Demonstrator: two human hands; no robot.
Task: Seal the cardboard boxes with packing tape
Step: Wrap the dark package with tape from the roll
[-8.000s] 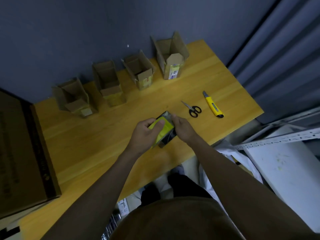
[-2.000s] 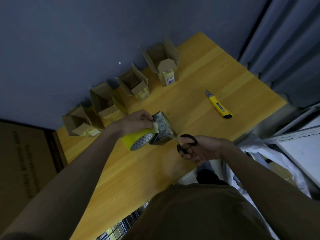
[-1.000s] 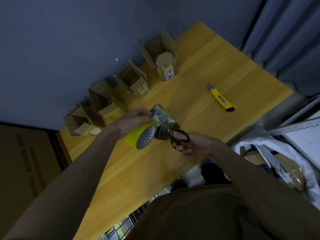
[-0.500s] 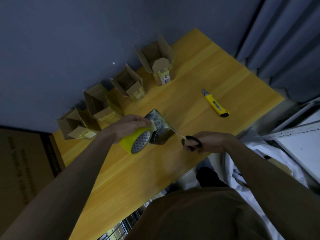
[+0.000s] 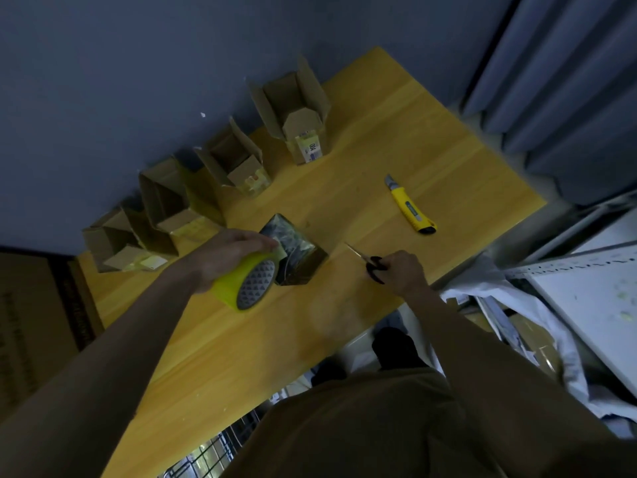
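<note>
A long yellow wooden table (image 5: 344,201) is running diagonally across the view, from seven o'clock up to one o'clock. A large brown cardboard carton (image 5: 31,322) is standing off its nine o'clock end. Four small open-topped brown cardboard boxes are sitting in a row along the table's far edge against the blue-grey wall: the rightmost box (image 5: 296,112) at twelve o'clock, the second box (image 5: 238,163) just beside it toward eleven o'clock, the third box (image 5: 172,198) at ten o'clock, and the leftmost box (image 5: 120,246) nearest nine o'clock, all with flaps standing up. Near the centre, a small box wrapped in dark shiny tape (image 5: 296,257) is resting on the table. The left hand (image 5: 227,257) is curling around a roll of bright yellow packing tape (image 5: 246,282) and holding it against the wrapped box's nine o'clock side. The right hand (image 5: 401,272) is gripping black-handled scissors (image 5: 368,262) at three o'clock of the wrapped box, near it but apart, blades pointing toward eleven o'clock. A yellow utility knife (image 5: 410,210) is lying at two o'clock, well apart from both hands.
</note>
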